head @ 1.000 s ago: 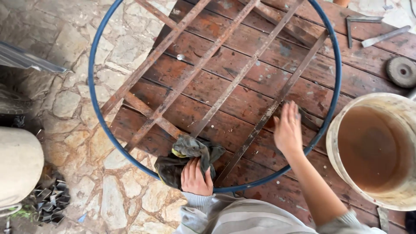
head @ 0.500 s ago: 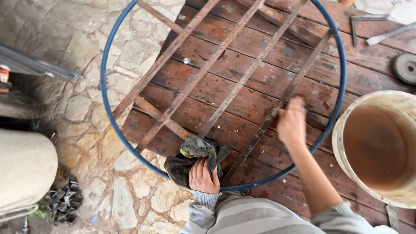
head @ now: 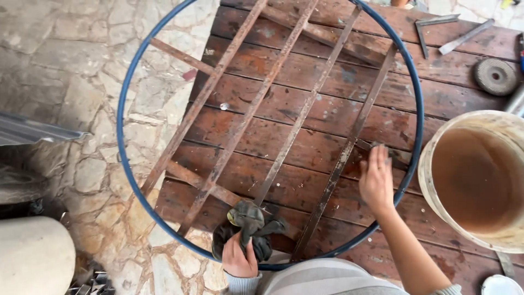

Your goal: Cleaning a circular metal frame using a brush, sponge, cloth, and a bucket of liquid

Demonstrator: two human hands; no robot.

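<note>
Left hand (head: 238, 255) grips a dark rag (head: 248, 228) bunched on the blue hoop's (head: 126, 180) near rim, at the wooden table (head: 305, 109) edge. Right hand (head: 375, 180) lies open, fingers flat on a rusty bar (head: 341, 161) inside the hoop. Just right of the hoop: white bucket (head: 431, 164) of brown liquid.

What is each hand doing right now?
Left hand: closed on a dark rag at the blue hoop's near edge.
Right hand: open, holding nothing, fingers resting on a rusty bar.
</note>
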